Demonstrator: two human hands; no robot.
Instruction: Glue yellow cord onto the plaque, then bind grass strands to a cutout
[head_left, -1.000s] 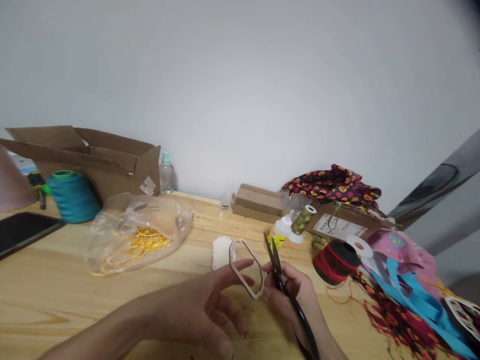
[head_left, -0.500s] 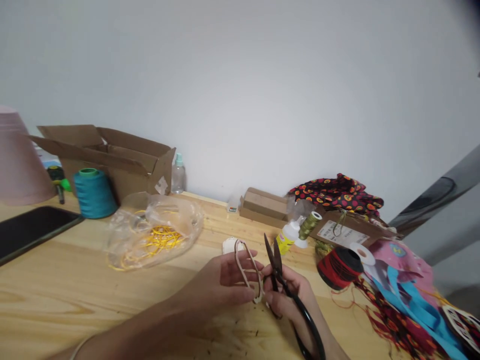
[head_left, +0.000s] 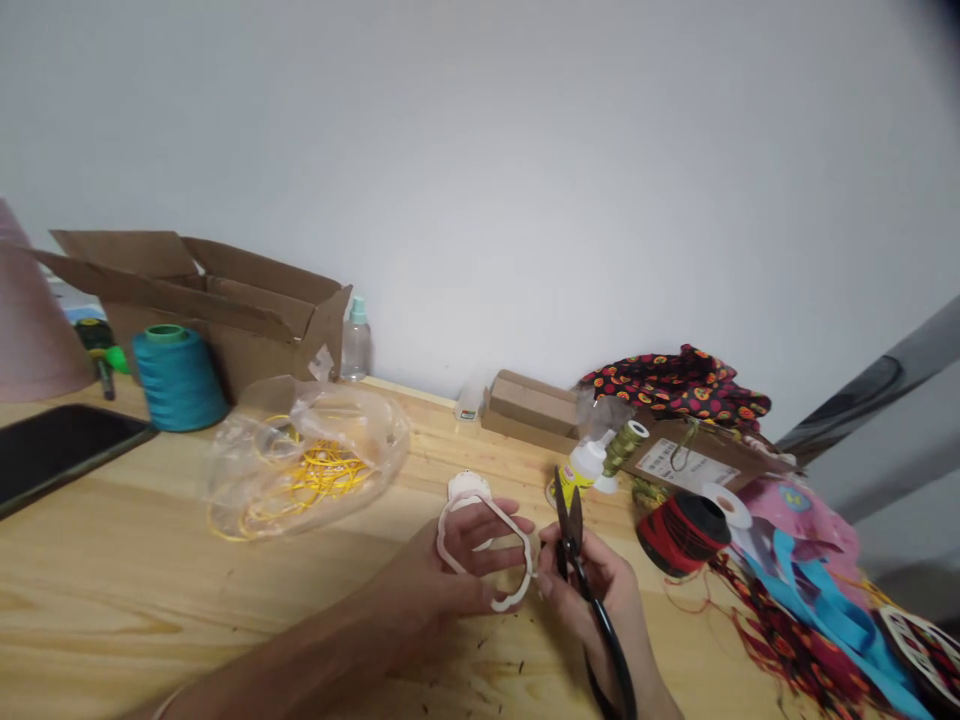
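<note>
My left hand point(head_left: 435, 570) holds a thin, pale frame with a wavy outline point(head_left: 529, 553), thumb on the near side and fingers behind it. The frame's open middle faces me. My right hand point(head_left: 600, 600) is closed on black-handled scissors point(head_left: 574, 530), whose dark blades point up and stand slightly apart. Its thumb and forefinger are close to the frame's right edge; whether they touch it I cannot tell. Just behind my left fingers a white scalloped piece point(head_left: 466, 486) lies on the wooden table point(head_left: 300, 600), partly hidden.
A glue bottle point(head_left: 589, 462) and an olive thread spool point(head_left: 626, 440) stand behind the scissors. Red cord point(head_left: 679, 535) and blue ribbon point(head_left: 825, 590) lie right. Left are a bag of yellow cord point(head_left: 322, 470), a teal thread cone point(head_left: 180, 380), a phone point(head_left: 67, 450) and an open carton point(head_left: 315, 340).
The wavy frame has turned from nearly edge-on to facing me more fully. My right hand and the scissors have shifted slightly right, and the blades are closer together.
</note>
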